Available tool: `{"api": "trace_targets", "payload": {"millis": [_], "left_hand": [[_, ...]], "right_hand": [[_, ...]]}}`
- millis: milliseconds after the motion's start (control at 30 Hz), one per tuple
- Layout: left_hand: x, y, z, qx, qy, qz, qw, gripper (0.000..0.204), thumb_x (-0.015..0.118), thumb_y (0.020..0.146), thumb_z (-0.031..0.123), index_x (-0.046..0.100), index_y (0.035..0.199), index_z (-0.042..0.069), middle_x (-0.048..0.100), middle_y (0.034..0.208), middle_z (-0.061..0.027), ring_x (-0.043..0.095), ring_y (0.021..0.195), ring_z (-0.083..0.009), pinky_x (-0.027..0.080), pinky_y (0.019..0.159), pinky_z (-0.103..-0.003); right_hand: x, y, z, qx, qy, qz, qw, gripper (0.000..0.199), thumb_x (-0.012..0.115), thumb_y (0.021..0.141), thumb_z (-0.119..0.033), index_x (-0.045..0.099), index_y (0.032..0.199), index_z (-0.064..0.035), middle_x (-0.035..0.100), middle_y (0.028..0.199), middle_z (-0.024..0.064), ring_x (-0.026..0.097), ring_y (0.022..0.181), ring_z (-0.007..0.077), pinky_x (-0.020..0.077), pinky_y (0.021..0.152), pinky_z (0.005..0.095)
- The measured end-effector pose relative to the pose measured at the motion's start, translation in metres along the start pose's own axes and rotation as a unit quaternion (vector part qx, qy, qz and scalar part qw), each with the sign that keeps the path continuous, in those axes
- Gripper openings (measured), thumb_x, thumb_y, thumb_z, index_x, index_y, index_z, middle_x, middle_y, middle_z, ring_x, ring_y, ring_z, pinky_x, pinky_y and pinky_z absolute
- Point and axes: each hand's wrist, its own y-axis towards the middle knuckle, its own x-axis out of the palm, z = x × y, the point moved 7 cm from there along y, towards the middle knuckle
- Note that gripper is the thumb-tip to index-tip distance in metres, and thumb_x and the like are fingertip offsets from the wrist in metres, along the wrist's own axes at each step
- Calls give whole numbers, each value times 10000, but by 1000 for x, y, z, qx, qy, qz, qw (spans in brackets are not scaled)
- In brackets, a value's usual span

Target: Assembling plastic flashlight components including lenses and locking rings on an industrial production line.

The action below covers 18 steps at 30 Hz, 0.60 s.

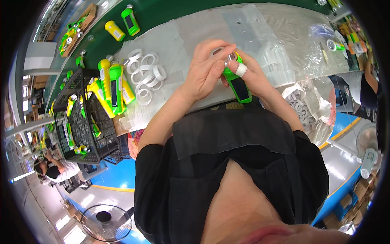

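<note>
A green flashlight (240,90) with a dark rectangular panel on its side is held in front of my chest, its head tilted away from me. My right hand (252,72), with white tape around the thumb, is closed around the upper part of its body. Over the head end, my left hand (205,70) is closed with its fingers bent around the rim. A shiny clear part shows between the fingers there, and most of the head is hidden. To the left of my left hand lies a loose pile of white rings (147,74).
Several yellow and green flashlights (115,89) lie at the table's left, beside a black crate (97,138) holding more. Two flashlights (131,22) rest at the back left. A clear bag of rings (300,106) is at my right. A person (61,168) sits far left.
</note>
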Motion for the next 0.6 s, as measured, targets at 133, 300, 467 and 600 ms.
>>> {"api": "trace_targets", "payload": {"millis": [133, 300, 467, 600], "left_hand": [[-12, -11, -4, 19, -18, 62, 998, 374, 393, 971, 224, 647, 1145, 11, 572, 1116, -147, 514, 1038, -286, 412, 910, -377], [-34, -23, -3, 50, 34, 115, 992, 326, 409, 943, 218, 645, 1052, 21, 576, 1092, -138, 512, 1031, -301, 401, 922, -398], [-87, -31, -4, 11, 204, 124, 971, 459, 645, 864, 347, 606, 1232, 75, 532, 1301, -130, 494, 1173, -329, 369, 995, -422], [-122, -52, -25, -45, 340, -83, 936, 547, 788, 702, 339, 637, 1207, 194, 557, 1262, -109, 500, 1174, -310, 375, 968, -438]], "right_hand": [[21, 12, 10, 21, -10, -54, 998, 384, 583, 957, -339, 521, 1152, -14, 605, 899, 78, 609, 701, 145, 489, 640, 273], [39, 28, 21, 48, 28, -84, 995, 408, 565, 964, -364, 503, 1244, -74, 591, 945, 73, 617, 730, 158, 488, 646, 278], [37, 68, -7, -125, 58, -62, 989, 320, 516, 981, -281, 507, 1213, -61, 597, 882, 89, 589, 705, 150, 475, 647, 289], [22, 85, -4, -171, -54, -15, 984, 283, 522, 973, -211, 509, 1208, -55, 600, 850, 80, 580, 699, 138, 468, 646, 280]]}}
